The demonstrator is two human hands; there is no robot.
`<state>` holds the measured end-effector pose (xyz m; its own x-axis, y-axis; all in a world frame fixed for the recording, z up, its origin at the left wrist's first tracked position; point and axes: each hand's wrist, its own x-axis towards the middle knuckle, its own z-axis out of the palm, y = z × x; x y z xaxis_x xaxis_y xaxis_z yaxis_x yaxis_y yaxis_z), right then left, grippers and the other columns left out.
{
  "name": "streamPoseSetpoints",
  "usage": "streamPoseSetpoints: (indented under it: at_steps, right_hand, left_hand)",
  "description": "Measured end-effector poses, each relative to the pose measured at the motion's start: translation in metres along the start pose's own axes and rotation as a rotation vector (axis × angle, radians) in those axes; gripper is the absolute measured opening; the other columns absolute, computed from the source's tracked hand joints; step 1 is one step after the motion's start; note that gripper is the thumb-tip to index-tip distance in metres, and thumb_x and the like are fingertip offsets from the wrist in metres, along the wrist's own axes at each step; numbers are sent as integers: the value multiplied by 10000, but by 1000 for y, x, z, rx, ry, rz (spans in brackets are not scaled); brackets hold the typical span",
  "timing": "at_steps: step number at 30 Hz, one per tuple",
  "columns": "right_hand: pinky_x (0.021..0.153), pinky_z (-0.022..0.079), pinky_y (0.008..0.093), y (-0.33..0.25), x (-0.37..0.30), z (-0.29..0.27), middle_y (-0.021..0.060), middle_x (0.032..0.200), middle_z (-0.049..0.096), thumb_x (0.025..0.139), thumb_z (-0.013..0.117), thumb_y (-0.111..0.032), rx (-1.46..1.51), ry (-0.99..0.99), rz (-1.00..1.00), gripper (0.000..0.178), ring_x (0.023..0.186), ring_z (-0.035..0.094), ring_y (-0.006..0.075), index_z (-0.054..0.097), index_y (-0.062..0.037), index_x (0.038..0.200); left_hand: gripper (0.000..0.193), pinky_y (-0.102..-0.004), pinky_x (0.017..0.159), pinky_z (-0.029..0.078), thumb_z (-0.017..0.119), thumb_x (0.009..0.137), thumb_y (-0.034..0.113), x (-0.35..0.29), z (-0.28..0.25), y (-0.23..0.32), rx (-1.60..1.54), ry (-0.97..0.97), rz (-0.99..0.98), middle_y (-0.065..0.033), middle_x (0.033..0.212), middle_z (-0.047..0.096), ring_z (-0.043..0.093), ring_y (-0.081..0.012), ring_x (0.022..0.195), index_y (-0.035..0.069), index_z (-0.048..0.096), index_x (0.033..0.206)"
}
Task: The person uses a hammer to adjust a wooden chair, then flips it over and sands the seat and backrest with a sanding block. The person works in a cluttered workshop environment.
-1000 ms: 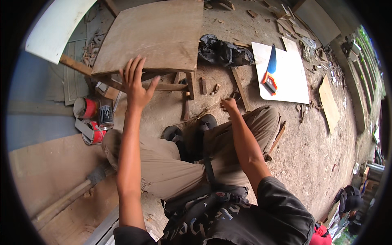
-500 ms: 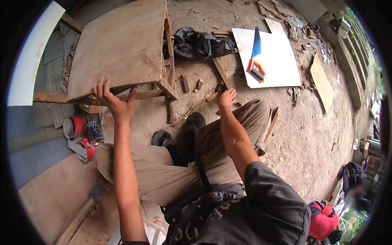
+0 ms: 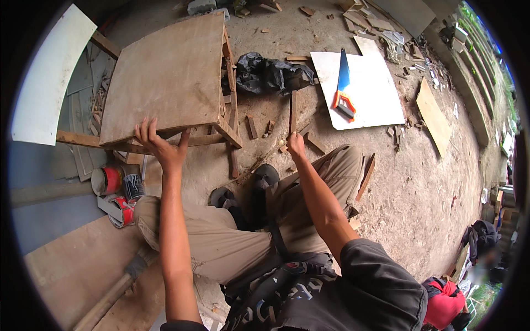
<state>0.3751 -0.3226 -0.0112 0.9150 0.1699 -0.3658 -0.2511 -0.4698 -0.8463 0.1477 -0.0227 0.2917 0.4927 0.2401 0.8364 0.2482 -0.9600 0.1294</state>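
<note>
A plywood-topped wooden frame [image 3: 165, 71] stands at the left, its flat board facing up. My left hand [image 3: 163, 151] holds the board's near edge, with spread fingers over the top and the thumb along the rim. In my right hand [image 3: 296, 144], closed fingers grip the near end of a narrow wooden stick [image 3: 293, 110]. The stick points away from me toward a black plastic bag [image 3: 270, 73]. Close to that hand lies a short wood offcut [image 3: 316, 143].
A handsaw [image 3: 343, 85] lies on a white board [image 3: 375, 99] at the right. Red-labelled cans [image 3: 113, 180] stand by my left knee, near a long-handled hammer [image 3: 130, 270]. Wood scraps [image 3: 252, 127] litter the floor; a plywood piece [image 3: 433, 118] lies farther right.
My right hand has closed around the stick, and the stick has swung from a slant to nearly straight ahead. My left hand stays on the board's edge; the view has shifted slightly.
</note>
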Motion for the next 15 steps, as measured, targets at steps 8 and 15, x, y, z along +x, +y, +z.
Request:
streamPoseSetpoints:
  at_steps: [8,15]
  right_hand:
    - [425,280,264,-159,-153,-41,8,655,444,988,487,-482,857,-386,354,389,473,361,111,468,-106,885]
    - [419,324,273,-202,-248,-75,21,652,457,1016,400,-491,957,-604,116,405,454,395,121,469,-104,917]
  left_hand:
    - [589,-597,1137,155,645,869,216,-11,-31,50,-153,8,-324,-223,1489,285,185,-450,1417,18,382,1358]
    - [233,-267,829,493,585,905,101,-8,-26,139,-773,-264,-403,-112,1032,665,633,-168,936,-15,610,1106]
